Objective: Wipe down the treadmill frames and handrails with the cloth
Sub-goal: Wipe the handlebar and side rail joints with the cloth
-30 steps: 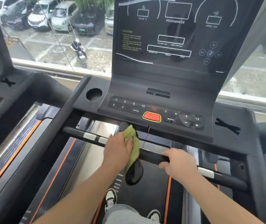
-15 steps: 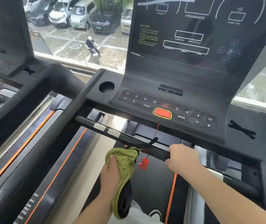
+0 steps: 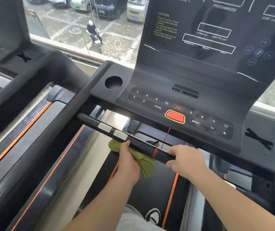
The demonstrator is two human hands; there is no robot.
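A black front handrail (image 3: 140,145) with silver pulse pads crosses below the treadmill console (image 3: 180,105). My left hand (image 3: 128,162) grips a green cloth (image 3: 143,160) and holds it against the underside of the rail, just right of the pads. My right hand (image 3: 186,160) grips the same rail further right, thumb under the bar. A red safety cord (image 3: 162,144) hangs from the console and loops round the rail between my two hands.
The side frame rail (image 3: 70,124) runs diagonally down the left, with a cup holder (image 3: 113,82) at its top. Another treadmill (image 3: 8,84) stands on the left. The black belt (image 3: 151,189) and my shoe (image 3: 153,215) lie below. A window is ahead.
My left hand has risen with the cloth from below the rail up against it. The red cord now wraps the rail. The view shifted left and closer.
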